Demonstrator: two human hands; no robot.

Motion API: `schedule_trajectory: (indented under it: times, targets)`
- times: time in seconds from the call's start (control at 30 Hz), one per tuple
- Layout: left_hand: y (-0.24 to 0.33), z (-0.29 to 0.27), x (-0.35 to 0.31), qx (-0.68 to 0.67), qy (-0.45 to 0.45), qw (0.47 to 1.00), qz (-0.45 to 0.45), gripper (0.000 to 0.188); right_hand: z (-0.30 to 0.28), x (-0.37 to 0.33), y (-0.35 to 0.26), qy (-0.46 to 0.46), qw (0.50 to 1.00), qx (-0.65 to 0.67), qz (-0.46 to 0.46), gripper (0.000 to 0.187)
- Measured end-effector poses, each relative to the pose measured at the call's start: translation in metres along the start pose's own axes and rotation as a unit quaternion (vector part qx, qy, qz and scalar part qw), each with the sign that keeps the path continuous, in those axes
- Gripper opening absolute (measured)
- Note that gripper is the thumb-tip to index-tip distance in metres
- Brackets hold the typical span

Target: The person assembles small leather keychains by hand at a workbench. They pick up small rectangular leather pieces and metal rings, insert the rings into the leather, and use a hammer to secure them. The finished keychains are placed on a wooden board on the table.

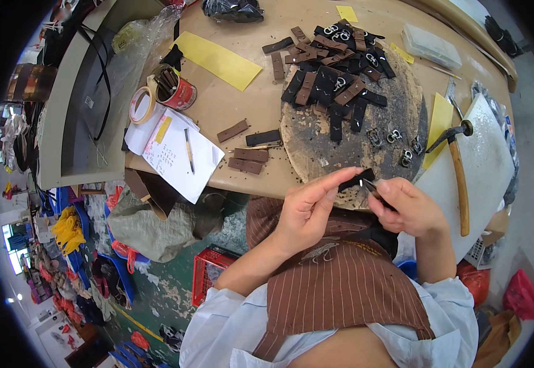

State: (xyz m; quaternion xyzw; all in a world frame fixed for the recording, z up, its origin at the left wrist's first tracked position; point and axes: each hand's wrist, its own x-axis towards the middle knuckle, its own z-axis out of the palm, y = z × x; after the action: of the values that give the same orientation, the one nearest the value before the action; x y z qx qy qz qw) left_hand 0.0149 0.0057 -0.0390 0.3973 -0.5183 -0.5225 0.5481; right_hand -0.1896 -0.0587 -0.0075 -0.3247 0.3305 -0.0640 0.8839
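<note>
Above the near edge of the round, worn board (353, 147), my left hand (308, 211) pinches a short black strap piece (356, 179) between thumb and straightened fingers. My right hand (409, 205) is closed around a small dark, thin tool (371, 186) whose tip meets the strap; its exact kind is hard to tell. Beyond the hands, a heap of black and brown strap pieces (334, 73) covers the board's far part, some with metal clasps (339, 83). Several loose metal clasps (394, 136) lie on the board at its right.
A wooden-handled hammer (460, 184) rests on a white slab (481, 159) at right. Leftward on the table (242, 55) are an open notebook (178, 153) with a pen, a tape roll (140, 105), a red can (178, 92) and brown strips (248, 161). A red crate (209, 270) stands below.
</note>
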Motion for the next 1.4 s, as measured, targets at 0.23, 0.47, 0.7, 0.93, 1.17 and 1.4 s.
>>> schedule_trajectory:
  times: [0.23, 0.47, 0.7, 0.93, 1.17, 1.4]
  targets:
    - [0.006, 0.002, 0.004, -0.244, 0.042, 0.953, -0.172, 0.034, 0.003, 0.002, 0.005, 0.166, 0.914, -0.25, -0.274, 0.027]
    - [0.003, 0.008, 0.001, -0.15, 0.022, 0.98, -0.128, 0.035, 0.017, 0.025, 0.005, 0.149, 0.969, -0.098, -0.171, 0.019]
    - [0.006, -0.001, 0.005, -0.195, 0.017, 0.943, -0.269, 0.033, 0.02, 0.029, 0.019, 0.245, 0.784, -0.475, -0.317, 0.011]
    - [-0.001, -0.017, 0.007, -0.147, -0.042, 0.937, -0.313, 0.024, 0.021, 0.021, 0.016, 0.245, 0.8, -0.473, -0.277, 0.01]
    - [-0.003, -0.001, 0.0, 0.119, -0.032, 0.965, -0.232, 0.023, 0.012, 0.028, 0.028, 0.264, 0.814, -0.456, -0.242, 0.012]
    - [-0.019, -0.032, 0.079, 0.071, 0.097, 0.986, -0.116, 0.027, -0.02, 0.044, -0.005, 0.378, 0.641, -0.553, -0.374, 0.021]
